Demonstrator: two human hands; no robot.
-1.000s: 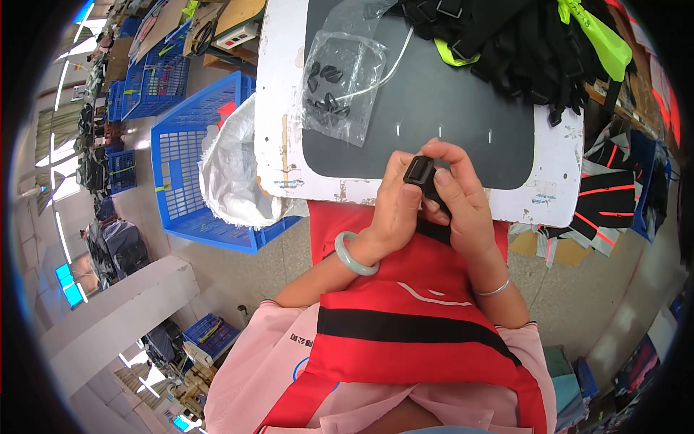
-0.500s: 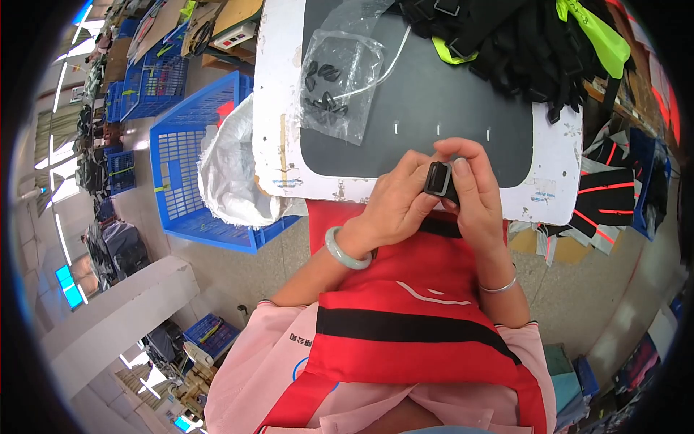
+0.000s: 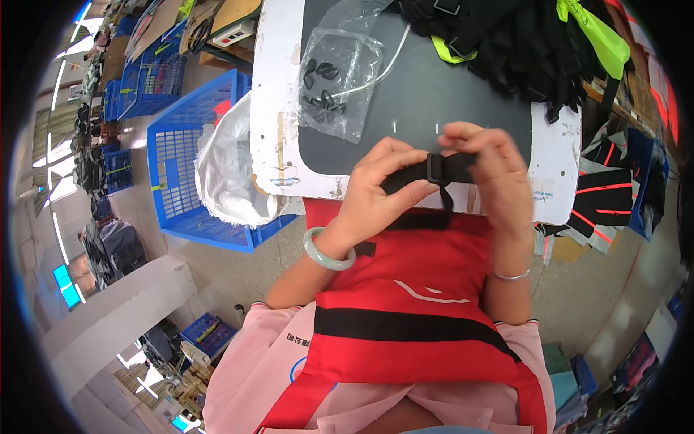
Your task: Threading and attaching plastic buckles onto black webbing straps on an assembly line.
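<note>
A black webbing strap point(image 3: 408, 176) is stretched over the near edge of the table, threaded through a black slide buckle point(image 3: 435, 168). My left hand point(image 3: 377, 189) pinches the strap left of the buckle, thumb below and fingers above. At the strap's right end, my right hand point(image 3: 506, 181) is closed on it, its fingers partly blurred by motion. A short tail of strap hangs below the buckle. Beyond my left hand lies a clear plastic bag point(image 3: 347, 119) with several small black plastic parts point(image 3: 327, 70) in it.
The white-edged table point(image 3: 273, 130) has a dark grey top. A heap of black straps point(image 3: 520, 50) with buckles and a yellow-green piece point(image 3: 600, 36) covers its far right. On the left stand a blue crate point(image 3: 173, 195) and a white sack point(image 3: 231, 177). Cut pieces point(image 3: 603, 199) lie at right.
The hands have moved apart, my left hand leftward and my right hand rightward. The strap, bunched between them before, is now drawn out with the buckle showing in the middle.
</note>
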